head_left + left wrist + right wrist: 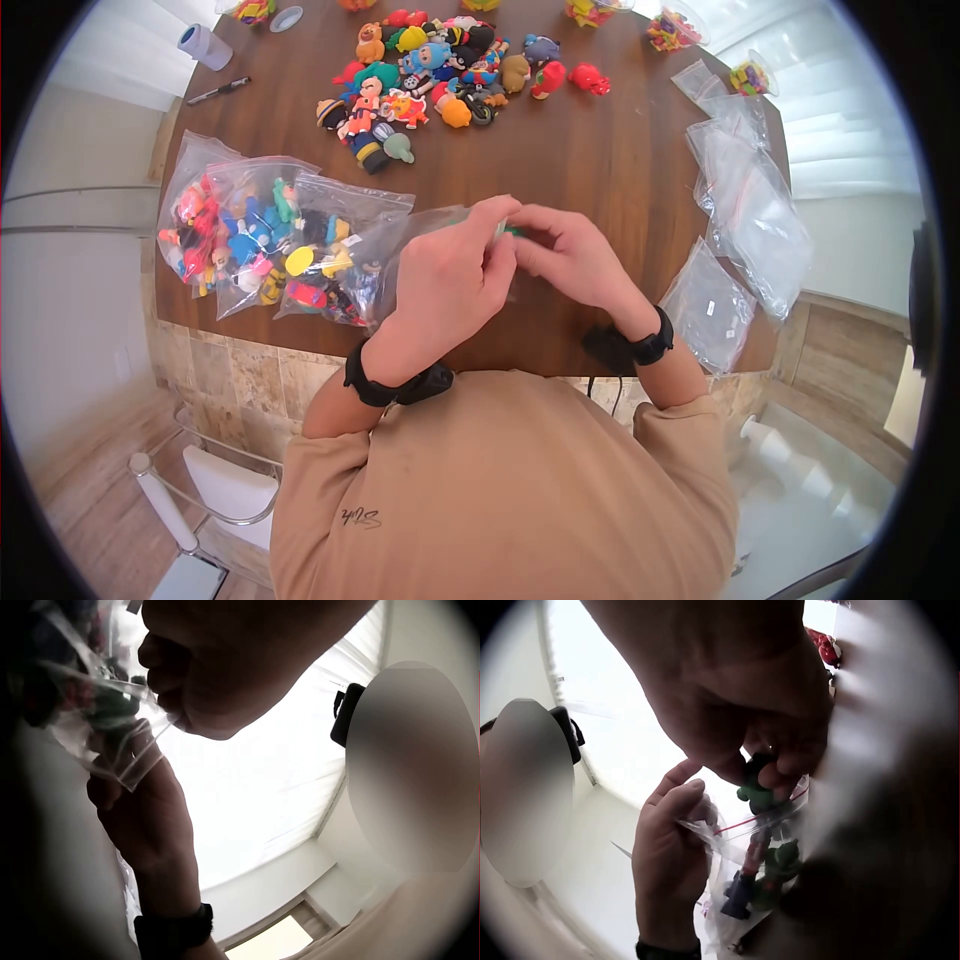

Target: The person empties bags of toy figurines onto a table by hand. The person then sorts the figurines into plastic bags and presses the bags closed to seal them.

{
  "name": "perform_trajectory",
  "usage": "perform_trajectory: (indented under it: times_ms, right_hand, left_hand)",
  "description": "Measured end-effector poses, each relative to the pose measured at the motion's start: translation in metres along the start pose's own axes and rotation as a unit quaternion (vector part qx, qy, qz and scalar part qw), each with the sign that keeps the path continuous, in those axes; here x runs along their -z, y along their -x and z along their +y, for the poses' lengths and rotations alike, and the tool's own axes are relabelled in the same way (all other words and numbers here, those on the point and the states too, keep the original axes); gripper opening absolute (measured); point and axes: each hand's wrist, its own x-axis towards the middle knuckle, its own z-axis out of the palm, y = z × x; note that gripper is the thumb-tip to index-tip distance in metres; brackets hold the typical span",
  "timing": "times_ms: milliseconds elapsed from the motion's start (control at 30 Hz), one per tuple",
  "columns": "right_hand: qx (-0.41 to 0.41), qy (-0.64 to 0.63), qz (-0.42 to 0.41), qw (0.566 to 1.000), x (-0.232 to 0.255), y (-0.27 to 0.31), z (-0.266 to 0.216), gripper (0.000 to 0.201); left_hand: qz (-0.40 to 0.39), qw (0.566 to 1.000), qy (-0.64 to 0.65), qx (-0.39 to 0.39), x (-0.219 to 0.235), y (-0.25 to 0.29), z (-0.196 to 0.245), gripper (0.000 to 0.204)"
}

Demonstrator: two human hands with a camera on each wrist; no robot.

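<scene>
My left hand (450, 275) grips the mouth of a clear zip bag (727, 877), thumb and fingers closed on the plastic. At the red-lined opening, my right hand (575, 255) pinches a small green toy figure (759, 796). Below it, inside the bag, the right wrist view shows another green figure (781, 859) and a blue and red figure (742, 889). In the head view my hands mostly cover this bag. The left wrist view is dark, with the bag's plastic (135, 769) stretched between both hands.
Filled bags of toys (265, 235) lie left of my hands. A pile of loose figures (425, 60) sits farther back. Flat plastic bags (740, 190) lie along the right edge. A marker (218, 90), a white cylinder (205, 46) and tubs of colourful pieces (672, 32) stand around the far side.
</scene>
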Motion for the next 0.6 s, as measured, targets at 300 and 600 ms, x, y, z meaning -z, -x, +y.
perform_trajectory:
  times_ms: [300, 600]
  right_hand:
    - [0.129, 0.131, -0.082, 0.98, -0.006, -0.004, 0.0, 0.02]
    - [0.127, 0.315, -0.173, 0.925, 0.04, -0.019, -0.046, 0.017]
  left_hand:
    - [-0.003, 0.998, -0.05, -0.036, 0.009, -0.002, 0.012, 0.029]
    - [-0.105, 0.988, -0.11, 0.026, -0.012, 0.015, -0.018, 0.027]
